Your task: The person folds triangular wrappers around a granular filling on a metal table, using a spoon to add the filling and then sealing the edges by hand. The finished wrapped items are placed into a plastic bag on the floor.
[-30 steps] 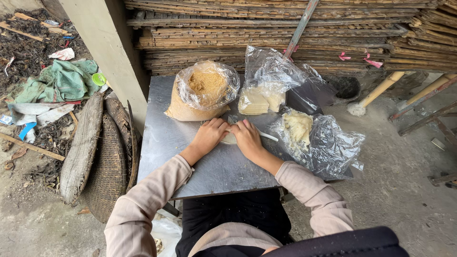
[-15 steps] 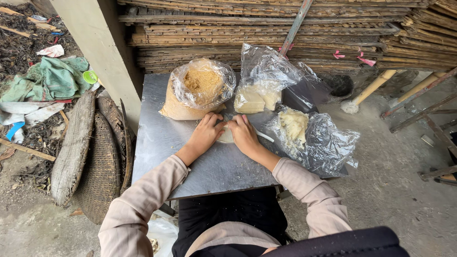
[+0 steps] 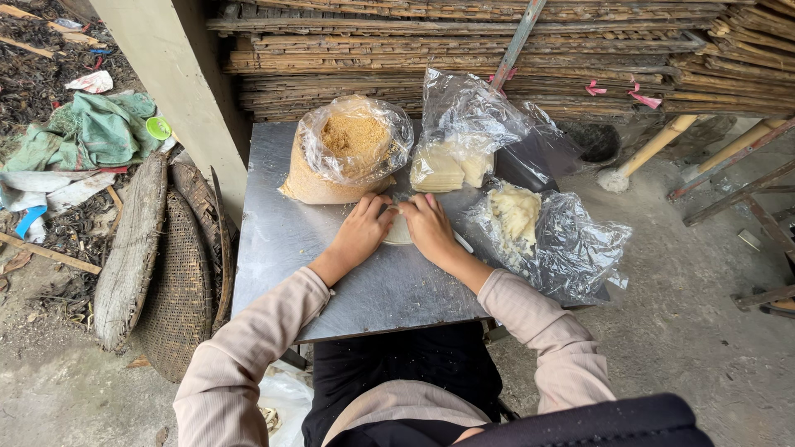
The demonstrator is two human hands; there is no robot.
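Observation:
Both of my hands rest side by side on a pale round dough sheet (image 3: pixel 398 232) lying on the metal table (image 3: pixel 281 240). My left hand (image 3: pixel 364 228) covers its left edge with the fingers curled down. My right hand (image 3: pixel 429 223) presses on its right edge. Only a sliver of the sheet shows between and below the hands. Just beyond my fingers stands an open clear bag of brown crumbly filling (image 3: pixel 348 149).
A clear bag of stacked pale sheets (image 3: pixel 451 165) stands behind my right hand. Another open bag holding a dough lump (image 3: pixel 517 211) lies to the right. Stacked bamboo (image 3: pixel 464 50) lines the back. Woven baskets (image 3: pixel 178 290) lean by the table's left side.
The hands stay together on the dough sheet with only small finger shifts. The view has tilted slightly.

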